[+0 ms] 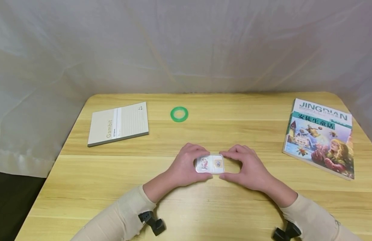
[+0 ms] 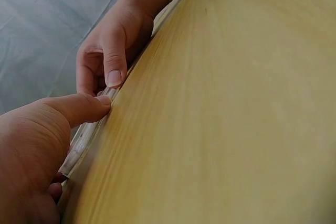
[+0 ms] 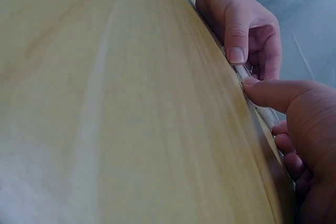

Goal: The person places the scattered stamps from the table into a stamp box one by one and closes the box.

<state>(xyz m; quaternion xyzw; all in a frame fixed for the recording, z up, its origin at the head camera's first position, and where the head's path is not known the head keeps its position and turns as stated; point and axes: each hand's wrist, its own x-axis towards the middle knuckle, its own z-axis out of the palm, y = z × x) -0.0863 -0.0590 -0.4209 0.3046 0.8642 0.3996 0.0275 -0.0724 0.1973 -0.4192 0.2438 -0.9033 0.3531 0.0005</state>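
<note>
A small, flat, clear plastic case with a colourful stamp-like picture on the left and an orange square on the right lies between both hands over the table. My left hand grips its left part, thumb on the near edge and fingers on the far edge. The right hand pinches the right end in the same way. In the left wrist view the case appears edge-on at table level, partly covered by the left thumb. The right wrist view shows only a thin strip of the case beside the right thumb.
On the wooden table, a beige notebook lies at the back left. A green tape roll is at the back, left of centre. The illustrated book lies on the right. Behind the table hangs a pale curtain.
</note>
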